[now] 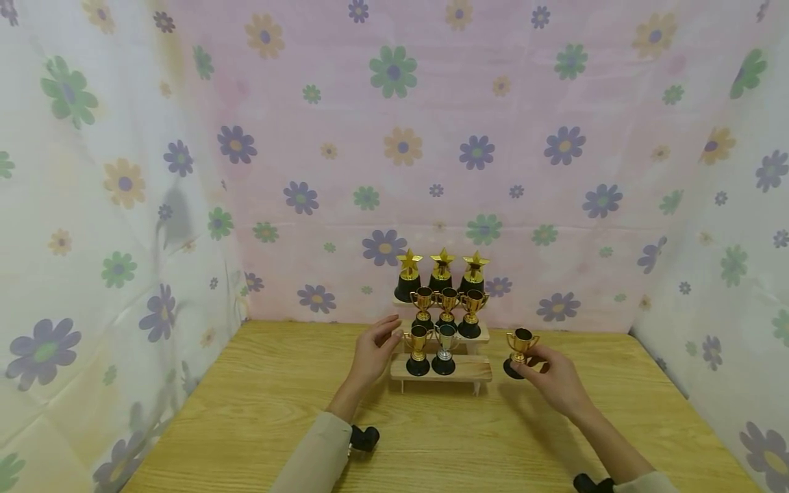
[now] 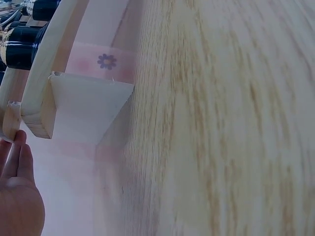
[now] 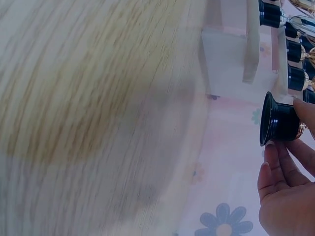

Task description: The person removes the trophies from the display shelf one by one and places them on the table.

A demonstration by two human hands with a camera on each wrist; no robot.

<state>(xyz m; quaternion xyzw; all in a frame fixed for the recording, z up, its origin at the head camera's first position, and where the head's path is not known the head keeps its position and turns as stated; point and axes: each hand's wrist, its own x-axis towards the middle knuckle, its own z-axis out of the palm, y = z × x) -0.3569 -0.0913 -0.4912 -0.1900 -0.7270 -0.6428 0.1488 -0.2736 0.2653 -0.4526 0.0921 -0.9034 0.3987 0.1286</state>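
A small gold trophy cup [image 1: 520, 342] on a black base is pinched between the thumb and fingers of my right hand [image 1: 557, 383], right of a stepped wooden stand [image 1: 471, 370]. The right wrist view shows its black base [image 3: 281, 121] turned to the camera, raised off the table. My left hand [image 1: 372, 352] is by the stand's left end, fingers loosely extended, fingertips right at a shelf end in the left wrist view; it holds nothing. On the front step stand a gold cup [image 1: 418, 349] at left and a silver cup [image 1: 444, 349] beside it, with bare wood to their right.
Three gold cups [image 1: 448, 308] line the middle step, and three gold star trophies [image 1: 442, 270] the top one. The stand rests on a wood-grain table [image 1: 431, 438]. Flower-patterned cloth [image 1: 431, 116] hangs behind and along both sides.
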